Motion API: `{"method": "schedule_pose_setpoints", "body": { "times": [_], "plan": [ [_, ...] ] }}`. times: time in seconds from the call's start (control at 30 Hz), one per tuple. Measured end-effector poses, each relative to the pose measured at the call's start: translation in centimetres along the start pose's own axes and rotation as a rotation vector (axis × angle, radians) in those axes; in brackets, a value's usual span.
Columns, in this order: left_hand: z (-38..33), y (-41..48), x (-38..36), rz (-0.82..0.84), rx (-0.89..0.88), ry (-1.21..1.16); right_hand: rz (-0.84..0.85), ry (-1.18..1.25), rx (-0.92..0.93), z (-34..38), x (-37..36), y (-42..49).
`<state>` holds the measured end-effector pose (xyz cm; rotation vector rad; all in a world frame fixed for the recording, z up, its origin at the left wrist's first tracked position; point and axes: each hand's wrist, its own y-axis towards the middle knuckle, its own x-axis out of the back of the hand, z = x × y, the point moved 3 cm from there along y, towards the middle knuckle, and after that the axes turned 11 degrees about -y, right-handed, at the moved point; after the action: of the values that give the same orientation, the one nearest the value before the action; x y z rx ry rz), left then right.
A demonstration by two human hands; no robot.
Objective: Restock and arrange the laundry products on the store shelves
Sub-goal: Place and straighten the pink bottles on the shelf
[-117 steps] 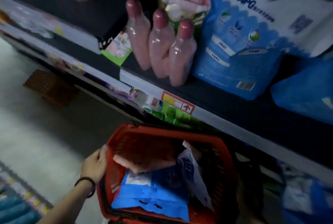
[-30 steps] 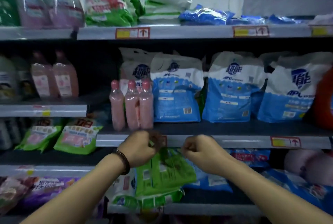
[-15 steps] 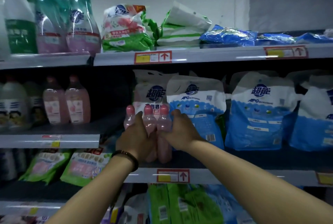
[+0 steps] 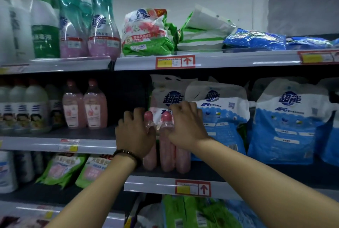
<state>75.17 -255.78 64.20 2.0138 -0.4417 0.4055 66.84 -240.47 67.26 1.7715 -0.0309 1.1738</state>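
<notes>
Gripping a cluster of slim, translucent pink plastic bottles with rounded pink caps (image 4: 167, 154) from both sides, left hand (image 4: 134, 136) curled round the leftmost bottle's shoulder, right hand (image 4: 185, 123) curled over the rightmost one's top; pressed together like this probably to square them up as one block near the front of the dark shelf board (image 4: 229, 171). Counted: three bottles in the cluster, upright and touching; just right of the cluster, two blue-and-white soft detergent pouches (image 4: 218, 117) fully in view, standing upright; directly behind the cluster, one white soft pouch (image 4: 165, 95); left of the cluster and well apart, two squat pink plastic bottles (image 4: 95, 106).
</notes>
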Motion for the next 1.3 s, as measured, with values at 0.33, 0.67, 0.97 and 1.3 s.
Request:
{"method": "schedule_pose_setpoints", "body": {
  "times": [0.33,0.67,0.97,1.3],
  "plan": [
    [0.9,2.5,-1.4,0.246,0.092,-0.21,0.137,-0.046,0.044,1.2,-0.7,2.7],
    [1.0,4.0,3.7,0.128,0.048,-0.592,0.339,0.408,0.191,4.0,2.4,4.4],
    [4.1,5.3,10.8,0.031,0.042,-0.694,0.212,0.726,0.221,8.6,2.5,7.1],
    [11.3,2.9,7.9,-0.095,0.17,-0.501,-0.041,0.83,0.077,16.4,0.8,8.0]
  ]
}}
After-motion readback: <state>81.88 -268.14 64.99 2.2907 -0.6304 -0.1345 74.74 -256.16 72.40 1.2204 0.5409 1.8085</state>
